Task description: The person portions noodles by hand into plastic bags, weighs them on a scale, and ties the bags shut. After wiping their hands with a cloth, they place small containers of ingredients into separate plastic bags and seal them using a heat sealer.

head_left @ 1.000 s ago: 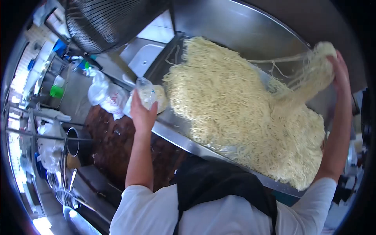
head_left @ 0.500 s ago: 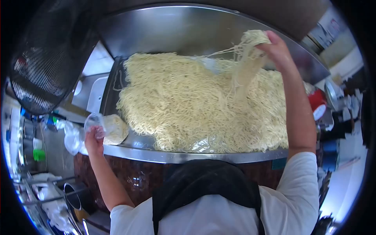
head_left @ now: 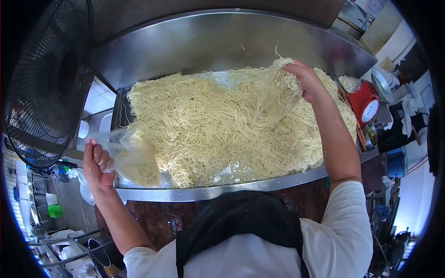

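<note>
A wide heap of pale noodles (head_left: 208, 120) covers the steel tray table (head_left: 213, 41) in front of me. My right hand (head_left: 308, 83) is closed around a bunch of noodles (head_left: 280, 88) over the right part of the heap, strands trailing down into it. At the left, my left hand (head_left: 98, 164) grips the top of a clear plastic bag (head_left: 123, 143), fingers curled into a fist. Noodles show in the bag's lower part, which sits beside the heap's front left corner.
A black fan (head_left: 44, 88) stands close on the left. At the right end are a red scale (head_left: 364, 103) with a round white dial and a small bag of noodles (head_left: 350, 84). A dark pot (head_left: 104, 252) sits low at the left.
My right hand has come down and slightly left with its noodles, nearer the heap. The left hand has shifted left, and the plastic bag is now stretched out from it.
</note>
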### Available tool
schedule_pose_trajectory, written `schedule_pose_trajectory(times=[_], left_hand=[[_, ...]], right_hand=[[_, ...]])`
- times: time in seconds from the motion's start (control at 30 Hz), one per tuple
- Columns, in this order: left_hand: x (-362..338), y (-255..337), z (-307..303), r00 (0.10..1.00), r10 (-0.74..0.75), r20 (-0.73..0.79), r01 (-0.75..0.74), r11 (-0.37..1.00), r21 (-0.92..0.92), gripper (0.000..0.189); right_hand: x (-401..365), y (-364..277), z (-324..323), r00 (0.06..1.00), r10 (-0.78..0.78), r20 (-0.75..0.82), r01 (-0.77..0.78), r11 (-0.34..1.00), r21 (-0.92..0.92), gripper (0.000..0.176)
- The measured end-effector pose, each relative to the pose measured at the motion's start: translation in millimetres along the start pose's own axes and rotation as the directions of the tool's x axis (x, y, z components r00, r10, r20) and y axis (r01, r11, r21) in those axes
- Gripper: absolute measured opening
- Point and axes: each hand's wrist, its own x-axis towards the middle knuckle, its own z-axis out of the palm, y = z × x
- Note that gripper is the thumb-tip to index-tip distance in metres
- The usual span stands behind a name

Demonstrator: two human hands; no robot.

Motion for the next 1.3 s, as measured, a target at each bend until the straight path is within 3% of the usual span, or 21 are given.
schedule_pose_trajectory(times=[0.07,0.17,0.23,0.33,0.53,0.57,0.63,0.67,0.7,0.73,0.8,0.87,0.93,0.97,1.0,1.07,1.1,1.17,1.2,1.27,1.3], left_hand=[[-10.6,-1.3,41.9,0.939,-0.003,0.345,0.012,1.0,-0.024,0.022],[-10.3,-20.0,101.3,0.918,-0.038,0.396,0.066,0.996,-0.059,0.018],[5.6,-51.5,129.8,0.934,-0.103,0.343,0.118,0.993,-0.022,0.017],[20.2,-111.8,176.9,0.955,-0.202,0.218,0.122,0.934,0.335,0.012],[2.3,-178.2,234.0,0.903,-0.318,0.29,0.096,0.805,0.585,0.02],[-1.0,-182.8,241.6,0.905,-0.319,0.28,0.103,0.805,0.585,0.02],[-7.8,-191.1,255.1,0.897,-0.302,0.323,-0.019,0.703,0.711,0.023],[-8.4,-202.4,257.7,0.902,-0.296,0.313,-0.016,0.703,0.711,0.023],[-7.1,-217.6,257.3,0.877,-0.188,0.441,-0.186,0.714,0.675,0.024],[-9.1,-220.3,259.7,0.824,-0.081,0.561,-0.351,0.704,0.618,0.024],[-20.9,-206.7,262.3,0.815,-0.034,0.579,-0.431,0.632,0.644,0.024],[-33.1,-189.1,264.9,0.795,0.004,0.606,-0.508,0.549,0.663,0.023],[-34.7,-174.5,262.8,0.72,0.171,0.673,-0.673,0.41,0.616,0.024],[-31.7,-164.2,265.5,0.727,0.211,0.653,-0.675,0.392,0.625,0.022],[-20.1,-160.6,261.8,0.72,0.211,0.662,-0.683,0.388,0.619,0.022],[10.6,-160.2,244.3,0.714,0.257,0.651,-0.692,0.399,0.601,0.021],[19.7,-160.1,230.5,0.711,0.257,0.655,-0.695,0.398,0.599,0.021],[30.3,-156.2,201.8,0.833,0.162,0.529,-0.536,0.473,0.7,0.029],[25.5,-145.9,194.0,0.836,0.165,0.523,-0.532,0.473,0.702,0.029],[11.0,-123.3,183.1,0.949,-0.134,0.285,-0.276,0.077,0.958,0.045],[12.7,-123.7,175.0,0.96,-0.187,0.209,-0.216,-0.019,0.976,0.073]], right_hand=[[-11.6,-7.2,-7.7,0.998,0.004,0.062,-0.011,0.995,0.098,0.04],[-24.6,-13.2,-12.0,0.985,-0.069,0.156,0.042,0.985,0.168,0.039],[-27.2,-7.6,-12.8,0.973,-0.134,0.19,0.106,0.983,0.153,0.039],[-23.7,11.4,-10.5,0.987,-0.153,0.044,0.149,0.985,0.085,0.038],[-24.0,29.4,-15.7,0.996,0.067,0.058,-0.071,0.995,0.077,0.032],[-30.3,25.2,-4.2,0.997,0.072,0.036,-0.077,0.98,0.185,0.031],[-32.5,27.6,10.6,0.996,0.084,0.027,-0.088,0.953,0.291,0.03],[-29.2,33.8,14.3,0.973,0.137,0.188,-0.192,0.928,0.318,0.029],[-25.5,39.7,19.5,0.921,0.18,0.346,-0.298,0.897,0.327,0.029],[-21.7,45.4,29.6,0.916,0.184,0.357,-0.306,0.896,0.323,0.029],[-14.8,55.1,61.0,0.808,0.351,0.474,-0.471,0.868,0.159,0.026],[-5.5,46.4,99.4,0.785,0.447,0.43,-0.577,0.779,0.244,0.024],[-3.0,44.0,145.2,0.842,0.357,0.405,-0.48,0.839,0.256,0.023],[11.2,77.5,171.2,0.879,0.117,0.462,-0.141,0.99,0.017,0.027],[28.2,118.4,194.7,0.82,-0.1,0.563,0.248,0.949,-0.193,0.031],[35.1,145.8,224.1,0.702,0.009,0.712,0.605,0.519,-0.603,0.028],[41.4,144.0,229.8,0.704,0.005,0.71,0.605,0.519,-0.604,0.028],[58.3,134.6,236.0,0.528,0.263,0.808,0.717,0.372,-0.589,0.026],[57.8,121.4,234.1,0.522,0.266,0.811,0.72,0.373,-0.585,0.026],[50.5,86.7,224.8,0.674,0.363,0.643,0.476,0.452,-0.754,0.023],[57.4,84.3,220.3,0.603,0.355,0.715,0.587,0.41,-0.698,0.022]])
